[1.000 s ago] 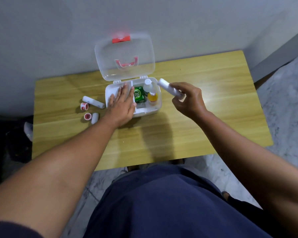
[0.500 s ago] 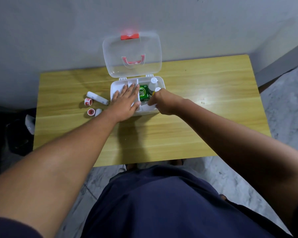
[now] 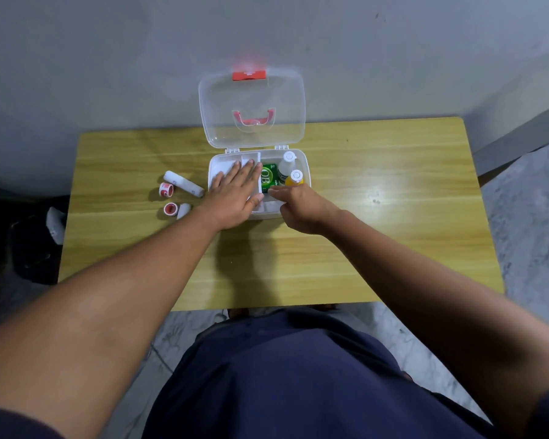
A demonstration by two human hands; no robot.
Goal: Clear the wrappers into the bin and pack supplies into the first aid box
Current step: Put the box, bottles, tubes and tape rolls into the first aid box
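The white first aid box (image 3: 307, 164) stands open at the back middle of the wooden table (image 3: 377, 223), its clear lid (image 3: 251, 103) leaning against the wall. Inside are a green packet (image 3: 269, 180), a white bottle (image 3: 286, 166) and an orange bottle (image 3: 295, 179). My left hand (image 3: 235, 194) lies flat with fingers spread over the box's left compartment. My right hand (image 3: 301, 207) rests at the box's front right corner, index finger pointing inward, nothing visible in it. A pale white item (image 3: 268, 206) lies in the front compartment between my hands.
Left of the box lie a long white bandage roll (image 3: 184, 184), two red-and-white tape rolls (image 3: 166, 189) (image 3: 170, 209) and a short white roll (image 3: 184, 211). A dark object (image 3: 29, 248) with something white sits on the floor beside the table's left edge.
My right hand carried a white roll from the right into the box and now rests at the front corner without it. My left hand stayed flat on the box.
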